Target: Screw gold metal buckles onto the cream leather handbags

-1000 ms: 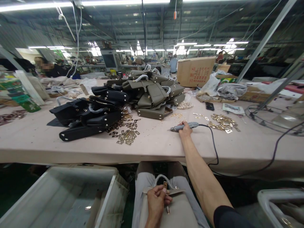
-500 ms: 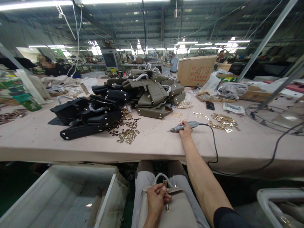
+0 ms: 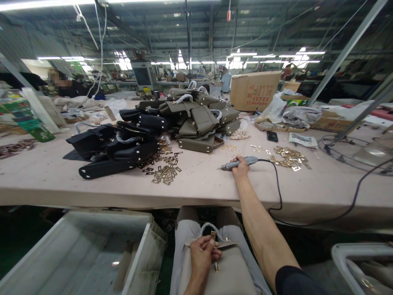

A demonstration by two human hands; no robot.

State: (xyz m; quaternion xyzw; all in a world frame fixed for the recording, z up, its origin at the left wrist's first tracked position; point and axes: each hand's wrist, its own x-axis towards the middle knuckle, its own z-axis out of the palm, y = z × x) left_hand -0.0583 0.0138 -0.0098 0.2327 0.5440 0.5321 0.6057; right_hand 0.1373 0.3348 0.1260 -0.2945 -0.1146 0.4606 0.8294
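Note:
On my lap rests a light grey-beige handbag (image 3: 231,264) with a wrapped top handle and a small gold clasp on its front. My left hand (image 3: 203,253) is closed over the bag's upper edge, pinching a small gold metal plate (image 3: 213,235) upright between thumb and fingers. Out on the table, my right hand (image 3: 241,167) is wrapped around a grey electric screwdriver (image 3: 248,161) lying almost level, its tip pointing left and its cord trailing right. Flat gold plates (image 3: 290,157) lie in a pile to the right of it.
Black handbags (image 3: 119,153) and olive handbags (image 3: 196,119) are heaped on the table (image 3: 196,192). Dark-centred metal frames (image 3: 166,174) lie before them. A phone (image 3: 272,136) and a carton (image 3: 254,91) stand farther back. A white plastic crate (image 3: 144,246) is at lower left.
Both hands keep nearly the same position and grip. The whole view has shifted very slightly.

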